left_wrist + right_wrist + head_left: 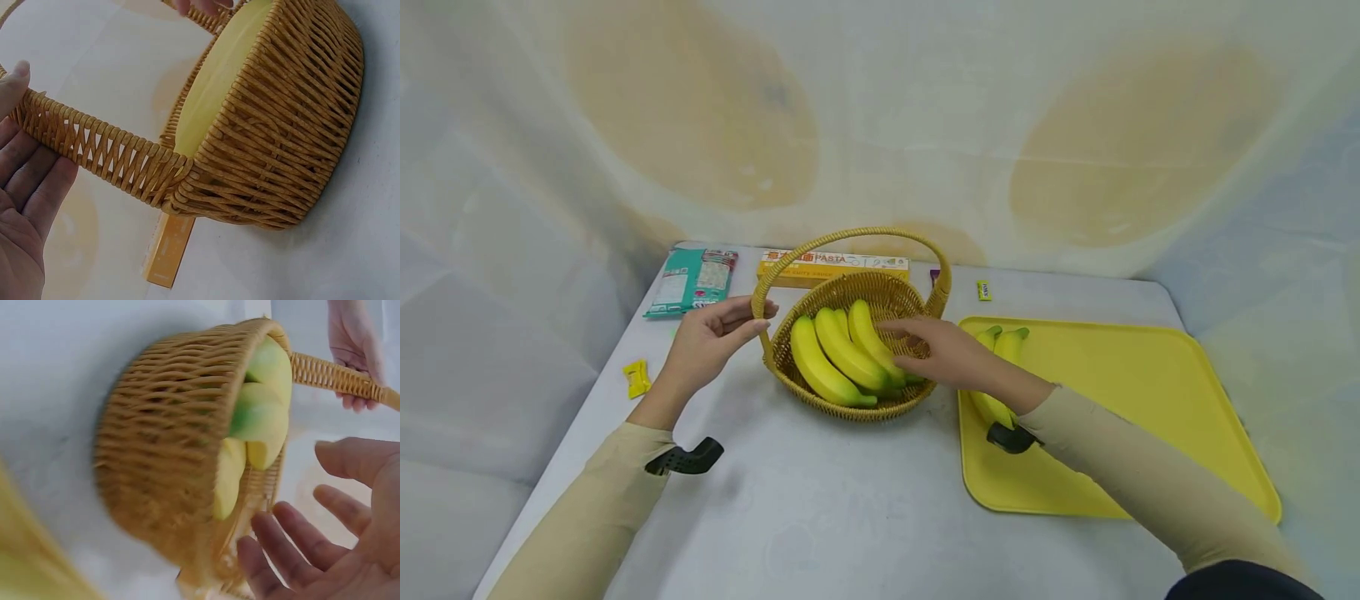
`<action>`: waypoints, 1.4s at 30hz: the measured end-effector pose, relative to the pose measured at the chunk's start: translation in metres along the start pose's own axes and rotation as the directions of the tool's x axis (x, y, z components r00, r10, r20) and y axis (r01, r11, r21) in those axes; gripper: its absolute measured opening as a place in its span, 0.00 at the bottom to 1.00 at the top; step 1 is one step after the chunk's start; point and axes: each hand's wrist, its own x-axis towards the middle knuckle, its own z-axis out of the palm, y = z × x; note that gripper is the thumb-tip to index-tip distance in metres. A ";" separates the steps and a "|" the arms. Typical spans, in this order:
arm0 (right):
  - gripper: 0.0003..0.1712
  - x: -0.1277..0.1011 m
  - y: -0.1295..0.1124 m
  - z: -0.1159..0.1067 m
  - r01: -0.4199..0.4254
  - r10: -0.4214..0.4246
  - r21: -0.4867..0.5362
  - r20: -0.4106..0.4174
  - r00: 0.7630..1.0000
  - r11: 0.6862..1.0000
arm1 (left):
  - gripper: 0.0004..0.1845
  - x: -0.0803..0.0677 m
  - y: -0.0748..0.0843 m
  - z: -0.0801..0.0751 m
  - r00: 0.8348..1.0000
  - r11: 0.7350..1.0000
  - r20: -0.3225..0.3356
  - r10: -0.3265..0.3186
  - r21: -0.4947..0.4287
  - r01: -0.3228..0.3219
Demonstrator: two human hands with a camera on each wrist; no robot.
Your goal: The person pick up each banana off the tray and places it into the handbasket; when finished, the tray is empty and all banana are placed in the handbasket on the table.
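Note:
A woven basket [831, 407] with a tall arched handle [850, 237] stands on the white table, several yellow bananas [820, 367] with green tips lying inside. My left hand [703, 346] grips the handle's left side; the thumb [14, 87] lies on one face and the fingers behind it. Over the basket's right side hovers my right hand [951, 354], fingers spread and loosely bent, holding nothing. In the right wrist view its fingertips [262, 525] are beside the basket's opening, close to the bananas. More bananas [1011, 346] lie on the yellow tray [1120, 375], partly covered by my right forearm.
Behind the basket lies a yellow pasta box [820, 271], with a teal and white bag [692, 282] to its left. Small wrapped packets, one yellow [637, 379] and one yellow-green [984, 290], lie left and back right. Patterned curtains enclose the table.

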 end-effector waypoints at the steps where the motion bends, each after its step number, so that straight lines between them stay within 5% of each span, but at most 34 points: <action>1: 0.31 -0.008 0.003 -0.001 0.004 -0.004 0.010 -0.027 1.000 1.000 | 0.18 0.000 0.000 0.000 1.000 1.000 -0.001 -0.002 0.001 0.002; 8: 0.29 -0.058 0.039 -0.009 -0.085 0.096 0.072 -0.151 0.984 0.994 | 0.18 -0.001 0.001 0.000 1.000 1.000 0.000 0.003 -0.002 -0.003; 16: 0.31 -0.099 0.095 -0.006 -0.290 0.302 0.087 -0.233 0.924 0.953 | 0.17 -0.002 0.001 0.000 1.000 1.000 0.007 0.010 -0.009 -0.010; 26: 0.44 -0.110 0.117 0.006 -0.448 0.459 0.102 -0.179 0.870 0.888 | 0.17 0.000 0.000 0.000 1.000 1.000 0.004 0.022 -0.009 -0.022; 34: 0.42 -0.116 0.114 0.002 -0.463 0.469 0.076 -0.149 0.871 0.883 | 0.17 0.000 0.001 0.000 1.000 1.000 0.006 0.021 -0.013 -0.021; 42: 0.39 -0.128 0.099 -0.013 -0.382 0.383 0.044 -0.189 0.904 0.923 | 0.17 -0.001 0.002 0.000 1.000 0.999 0.006 0.030 -0.017 -0.030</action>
